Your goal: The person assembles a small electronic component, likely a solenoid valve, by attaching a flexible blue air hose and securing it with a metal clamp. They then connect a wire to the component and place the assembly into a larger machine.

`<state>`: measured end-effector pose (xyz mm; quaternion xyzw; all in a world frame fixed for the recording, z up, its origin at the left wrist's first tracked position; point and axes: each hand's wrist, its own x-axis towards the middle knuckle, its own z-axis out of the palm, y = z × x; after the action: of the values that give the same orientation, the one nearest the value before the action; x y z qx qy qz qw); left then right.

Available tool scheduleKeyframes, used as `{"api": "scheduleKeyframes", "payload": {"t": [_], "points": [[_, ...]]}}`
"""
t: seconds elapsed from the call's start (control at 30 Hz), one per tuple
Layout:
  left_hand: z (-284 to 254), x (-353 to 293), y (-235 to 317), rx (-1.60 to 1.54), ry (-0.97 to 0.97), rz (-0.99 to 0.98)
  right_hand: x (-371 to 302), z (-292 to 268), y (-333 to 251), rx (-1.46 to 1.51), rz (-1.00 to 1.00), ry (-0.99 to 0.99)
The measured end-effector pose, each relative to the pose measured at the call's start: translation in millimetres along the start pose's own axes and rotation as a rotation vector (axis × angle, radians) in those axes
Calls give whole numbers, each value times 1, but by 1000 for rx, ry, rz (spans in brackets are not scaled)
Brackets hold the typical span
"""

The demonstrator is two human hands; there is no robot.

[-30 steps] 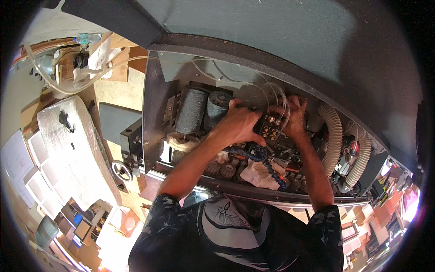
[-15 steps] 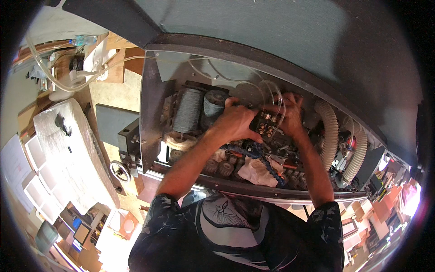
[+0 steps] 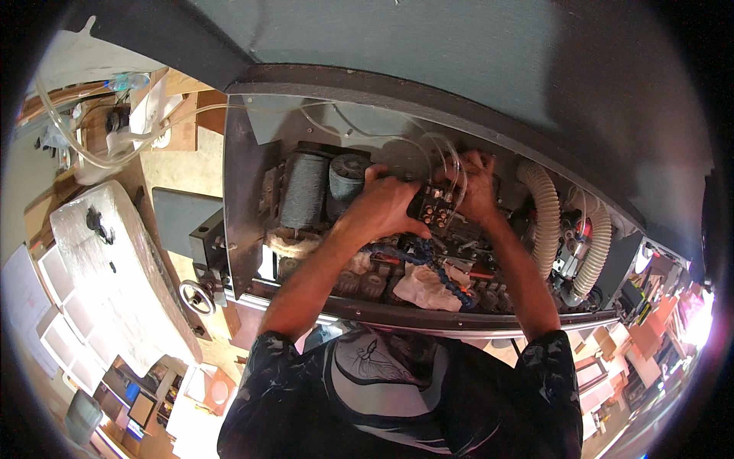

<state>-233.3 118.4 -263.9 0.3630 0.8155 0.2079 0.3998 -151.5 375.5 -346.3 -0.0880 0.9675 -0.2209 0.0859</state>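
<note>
Inside the open machine housing, my left hand (image 3: 384, 203) is closed at the left side of a black block with brass fittings (image 3: 436, 213). Its thumb lies along the block's near edge, while the other fingertips go out of sight behind. At the block's far right, my right hand (image 3: 475, 188) has curled fingers; whatever they hold is hidden. Clear thin tubes (image 3: 461, 177) loop down to the block between both hands. Close to my left fingers stands a grey ridged motor (image 3: 348, 182). A blue segmented hose (image 3: 443, 277) lies nearer to me, below the block.
A larger grey finned motor (image 3: 303, 190) sits left. Ribbed pale hoses (image 3: 545, 214) rise beside my right forearm. A crumpled white cloth (image 3: 428, 289) lies at the front. The housing's dark frame (image 3: 428, 103) runs along the back; a handwheel (image 3: 198, 297) sticks out at left.
The view has shifted slightly, so the machine sits a little further left in it. Both hands stay at the block with much the same grip.
</note>
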Motion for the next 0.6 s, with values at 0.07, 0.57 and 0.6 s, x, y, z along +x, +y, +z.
{"api": "scheduleKeyframes", "payload": {"t": [0.07, 0.57, 0.6], "points": [[-7, -1, 4, -7, -19, -22, 8, -16, -14, 6, -72, 62], [-3, 2, 6, -19, 13, -33, 8, -15, -13, 31, -95, 107], [-3, 2, 7, -11, 16, -30, 6, -10, -11, 12, -78, 119]]}}
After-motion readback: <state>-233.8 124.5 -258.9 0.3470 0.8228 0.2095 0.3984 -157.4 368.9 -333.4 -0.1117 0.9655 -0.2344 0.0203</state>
